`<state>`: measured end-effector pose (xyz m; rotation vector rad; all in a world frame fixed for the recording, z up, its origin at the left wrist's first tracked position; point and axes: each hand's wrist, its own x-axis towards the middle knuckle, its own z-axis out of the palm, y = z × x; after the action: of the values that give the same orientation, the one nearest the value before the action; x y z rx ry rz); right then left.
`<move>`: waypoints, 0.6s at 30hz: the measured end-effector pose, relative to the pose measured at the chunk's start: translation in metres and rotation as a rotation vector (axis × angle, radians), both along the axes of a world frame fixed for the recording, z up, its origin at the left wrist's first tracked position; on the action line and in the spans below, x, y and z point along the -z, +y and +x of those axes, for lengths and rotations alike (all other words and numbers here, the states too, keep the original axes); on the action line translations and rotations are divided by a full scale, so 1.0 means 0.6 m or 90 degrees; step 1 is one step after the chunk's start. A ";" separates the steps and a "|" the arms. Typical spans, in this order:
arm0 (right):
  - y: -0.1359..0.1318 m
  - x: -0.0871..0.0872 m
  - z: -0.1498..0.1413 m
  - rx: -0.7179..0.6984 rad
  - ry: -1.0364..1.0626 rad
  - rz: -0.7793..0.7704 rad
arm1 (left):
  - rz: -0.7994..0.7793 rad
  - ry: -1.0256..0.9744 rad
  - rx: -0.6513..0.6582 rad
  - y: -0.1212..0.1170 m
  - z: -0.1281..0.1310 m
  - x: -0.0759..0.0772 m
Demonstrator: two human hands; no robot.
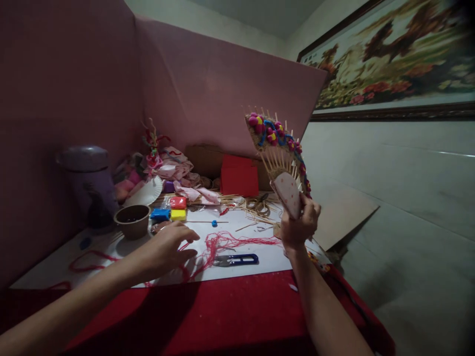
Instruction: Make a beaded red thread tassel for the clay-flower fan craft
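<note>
In my right hand (302, 220) is a handmade fan (285, 190), raised upright above the table's right side. Thin sticks form its ribs, a dotted pale cloth covers its base, and pink and yellow clay flowers with blue curls decorate the curved top band. My left hand (172, 249) hovers low over the white sheet, fingers apart and holding nothing. Close to its fingers lies a tangle of red thread (226, 241). Just right of that, blue-handled thread snips (237, 259) lie flat. A small blue clay lump (214, 223) sits behind the thread.
Blue (160, 214), yellow (178, 215) and red clay packs lie beside a brown bowl (132, 220). A purple flask (87, 185) stands at left. Behind are loose sticks, scissors (260, 203), red paper (239, 175) and crumpled cloth. Pink panels wall the table's back and left.
</note>
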<state>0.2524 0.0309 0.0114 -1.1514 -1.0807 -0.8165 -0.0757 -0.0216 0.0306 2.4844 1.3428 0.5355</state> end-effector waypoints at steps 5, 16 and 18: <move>-0.003 -0.005 -0.001 0.009 -0.001 0.005 | -0.007 -0.004 -0.026 0.025 0.047 0.016; -0.011 -0.028 0.047 0.082 0.046 0.089 | -0.113 0.030 -0.025 0.060 0.111 0.027; -0.013 -0.033 0.054 0.093 0.082 0.118 | -0.174 -0.038 0.057 0.050 0.111 0.018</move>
<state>0.2850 0.0230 0.0311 -1.1179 -0.8050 -0.9238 -0.0092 0.0086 0.0200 2.2755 1.1890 0.3744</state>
